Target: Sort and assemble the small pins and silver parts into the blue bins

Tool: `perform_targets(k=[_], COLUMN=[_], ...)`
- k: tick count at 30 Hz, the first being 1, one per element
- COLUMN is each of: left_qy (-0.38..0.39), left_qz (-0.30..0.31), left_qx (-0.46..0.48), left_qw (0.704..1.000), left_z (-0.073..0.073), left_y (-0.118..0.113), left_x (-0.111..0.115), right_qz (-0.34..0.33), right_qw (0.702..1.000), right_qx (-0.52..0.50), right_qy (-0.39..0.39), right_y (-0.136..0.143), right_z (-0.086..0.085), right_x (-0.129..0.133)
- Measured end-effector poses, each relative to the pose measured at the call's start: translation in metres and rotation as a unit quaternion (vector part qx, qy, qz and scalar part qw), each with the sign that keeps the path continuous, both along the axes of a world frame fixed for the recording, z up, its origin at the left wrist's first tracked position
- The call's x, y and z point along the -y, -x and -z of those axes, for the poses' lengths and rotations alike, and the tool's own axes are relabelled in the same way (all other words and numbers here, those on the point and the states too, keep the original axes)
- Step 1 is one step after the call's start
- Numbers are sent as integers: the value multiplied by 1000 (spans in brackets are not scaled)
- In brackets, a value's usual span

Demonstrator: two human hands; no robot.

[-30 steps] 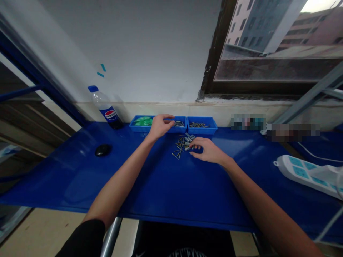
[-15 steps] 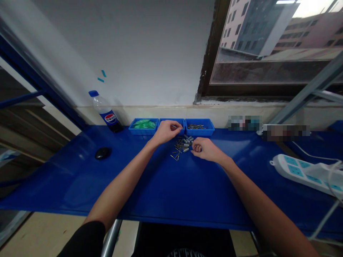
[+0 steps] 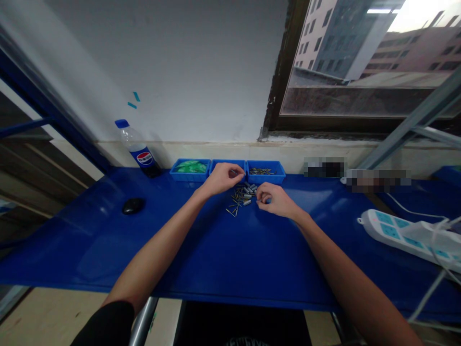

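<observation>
My left hand (image 3: 225, 178) hovers in front of the middle blue bin (image 3: 228, 163), thumb and forefinger pinched together. Whatever lies between those fingertips is too small to make out. On the right of a small pile, my right hand (image 3: 273, 198) is curled, its thumb and fingertips closed; I cannot see what they hold, if anything. The pile between and below the hands mixes thin brass-and-grey metal pins (image 3: 236, 204) with short grey cylinders (image 3: 247, 203). More of the thin pins (image 3: 262, 171) lie in the right blue bin (image 3: 268, 179).
A left blue bin (image 3: 188, 177) holds green plastic material (image 3: 191, 166). A cola bottle (image 3: 139, 151) leans near the wall, with a black mouse (image 3: 133, 206) in front. A white power strip (image 3: 399, 233) with cables lies on the blue table (image 3: 230, 259) at right.
The view has shifted slightly, so the bins, pile and bottle appear a little further left. Both hands keep nearly the same pose, with only slight finger movement.
</observation>
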State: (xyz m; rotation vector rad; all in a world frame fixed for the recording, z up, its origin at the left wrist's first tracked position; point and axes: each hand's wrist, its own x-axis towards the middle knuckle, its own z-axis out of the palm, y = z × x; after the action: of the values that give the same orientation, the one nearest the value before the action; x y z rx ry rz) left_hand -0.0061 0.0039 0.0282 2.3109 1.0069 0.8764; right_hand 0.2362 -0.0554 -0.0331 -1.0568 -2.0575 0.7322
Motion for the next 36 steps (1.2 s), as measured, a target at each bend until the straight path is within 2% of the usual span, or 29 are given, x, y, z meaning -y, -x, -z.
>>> perform_targets(k=[3, 7, 12, 17, 25, 33, 36], left_qy=[17, 62, 125, 139, 179, 191, 197], left_qz=[52, 116, 166, 161, 154, 146, 124], left_qx=[-9, 1, 42, 70, 107, 148, 143], left_qw=[998, 991, 977, 975, 966, 959, 962], left_z=[0, 2, 2, 4, 6, 6, 6], left_y=[-1, -4, -9, -11, -12, -17, -18], left_x=[2, 5, 9, 9, 8, 10, 10], right_qz=[20, 34, 72, 77, 86, 88, 93], right_qw=[988, 946, 929, 900, 867, 872, 897], right_qx=[-134, -284, -323, -376, -446, -438, -394], right_qy=[74, 156, 167, 208, 207, 198, 176], right_y=[1, 4, 9, 16, 25, 33, 31], right_z=[1, -3, -9, -8, 1, 5, 7], right_x=[-2, -5, -4, -2, -5, -4, -5])
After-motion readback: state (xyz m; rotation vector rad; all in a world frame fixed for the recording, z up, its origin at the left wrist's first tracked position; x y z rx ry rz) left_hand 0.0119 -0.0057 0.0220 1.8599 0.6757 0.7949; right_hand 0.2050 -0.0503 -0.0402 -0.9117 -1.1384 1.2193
